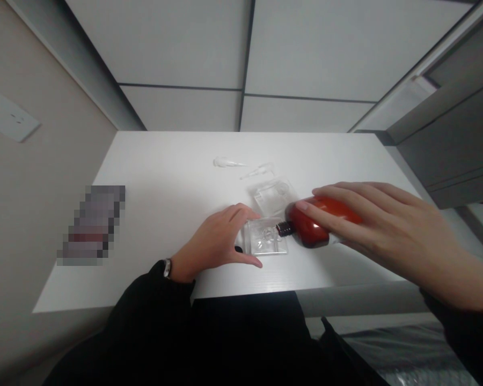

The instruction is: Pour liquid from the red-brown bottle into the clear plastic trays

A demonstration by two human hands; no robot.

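Observation:
My right hand [382, 225] is wrapped round a glossy reddish-brown bottle [312, 235]. The bottle is tipped on its side, its dark threaded neck uncapped and pointing left over a shallow clear plastic box [261, 244]. Around the left end of this box curves my left hand [219, 236], fingers at the far corner and thumb along the near side. A small black object [238, 249] shows under the left palm; its kind cannot be made out. Whether liquid is leaving the bottle does not show clearly.
Behind the box lies a second clear plastic piece [276, 195]. Two clear droppers, one on the left [227, 162] and one nearer [261, 170], lie farther back on the white table [156, 177]. A blurred-out flat object [92, 225] is at the left edge, beside the wall.

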